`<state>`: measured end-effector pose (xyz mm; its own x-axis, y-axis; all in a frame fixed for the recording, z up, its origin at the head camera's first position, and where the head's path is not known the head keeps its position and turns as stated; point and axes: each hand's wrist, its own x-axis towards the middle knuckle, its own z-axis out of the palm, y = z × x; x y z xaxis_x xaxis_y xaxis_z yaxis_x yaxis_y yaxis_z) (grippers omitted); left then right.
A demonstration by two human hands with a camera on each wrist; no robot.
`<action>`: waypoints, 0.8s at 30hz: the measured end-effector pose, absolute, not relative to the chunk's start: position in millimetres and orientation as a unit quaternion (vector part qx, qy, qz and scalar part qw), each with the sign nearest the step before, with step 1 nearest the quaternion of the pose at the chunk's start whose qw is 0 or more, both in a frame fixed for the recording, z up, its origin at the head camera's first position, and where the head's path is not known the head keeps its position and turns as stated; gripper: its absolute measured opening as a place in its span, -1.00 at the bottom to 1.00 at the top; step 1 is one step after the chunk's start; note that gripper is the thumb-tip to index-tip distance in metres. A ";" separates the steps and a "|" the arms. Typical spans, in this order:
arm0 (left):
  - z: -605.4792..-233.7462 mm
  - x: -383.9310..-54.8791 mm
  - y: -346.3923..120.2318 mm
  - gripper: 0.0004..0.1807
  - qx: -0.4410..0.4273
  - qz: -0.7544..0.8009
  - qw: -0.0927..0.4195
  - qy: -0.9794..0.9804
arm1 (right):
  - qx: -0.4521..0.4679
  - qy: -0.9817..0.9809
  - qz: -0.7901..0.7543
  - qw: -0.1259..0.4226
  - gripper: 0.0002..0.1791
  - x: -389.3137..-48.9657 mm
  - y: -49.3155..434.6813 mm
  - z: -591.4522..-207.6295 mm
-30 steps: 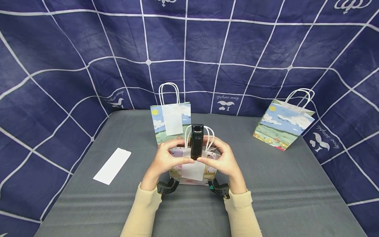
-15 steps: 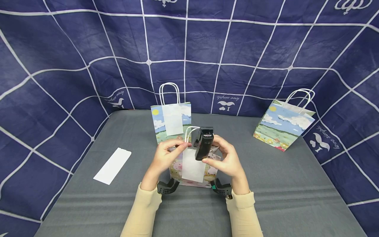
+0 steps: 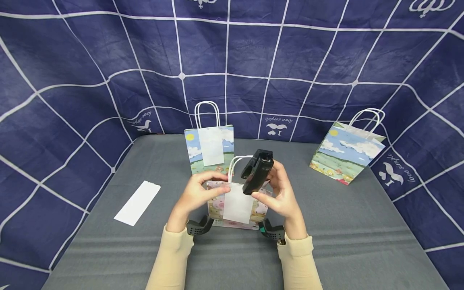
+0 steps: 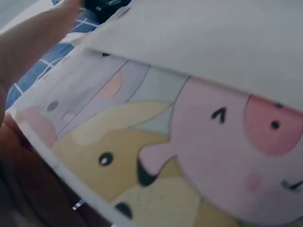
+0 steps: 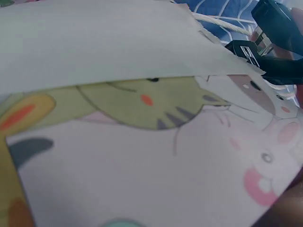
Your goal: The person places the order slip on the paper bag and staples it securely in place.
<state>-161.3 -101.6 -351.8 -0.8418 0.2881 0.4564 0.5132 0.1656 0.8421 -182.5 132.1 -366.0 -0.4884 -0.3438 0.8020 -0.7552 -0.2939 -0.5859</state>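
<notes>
A paper gift bag with cartoon animals (image 3: 218, 204) stands in front of me, with a white paper slip (image 3: 238, 203) across its front and white rope handles (image 3: 232, 169). My left hand (image 3: 197, 192) grips the bag's upper left edge, thumb in front and fingers behind; the left wrist view shows the printed side (image 4: 156, 156) close up. My right hand (image 3: 280, 192) holds a black stapler (image 3: 259, 171), tilted at the bag's top edge. In the right wrist view the stapler (image 5: 279, 66) has its jaws spread by the slip's upper corner. Whether it touches the slip is unclear.
Behind stands a landscape-print gift bag (image 3: 228, 151) with a white slip (image 3: 212, 147) on it. A similar bag (image 3: 348, 149) stands at the back right. A loose white slip (image 3: 137, 203) lies left on the grey table (image 3: 348, 233). Blue checked cloth (image 3: 253, 48) surrounds the table.
Both hands held the stapler upright at the middle; the left hand has let go and moved to the bag's left edge. The right hand has tilted the stapler and shifted it right.
</notes>
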 end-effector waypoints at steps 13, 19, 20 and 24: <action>-371.3 -174.3 -113.4 -0.82 -0.236 -0.566 0.073 -0.786 | 0.481 -0.541 0.672 0.156 -0.26 -182.5 134.2 -364.4; -383.3 -181.8 -118.7 -0.83 -0.248 -0.571 0.076 -0.779 | 0.470 -0.537 0.681 0.163 -0.29 -181.5 134.7 -363.4; -383.7 -182.1 -119.1 -0.83 -0.251 -0.570 0.079 -0.778 | 0.465 -0.538 0.683 0.168 -0.29 -181.5 134.8 -363.2; -383.8 -182.8 -119.8 -0.90 -0.260 -0.562 0.083 -0.781 | 0.439 -0.539 0.694 0.187 -0.32 -182.1 135.0 -363.0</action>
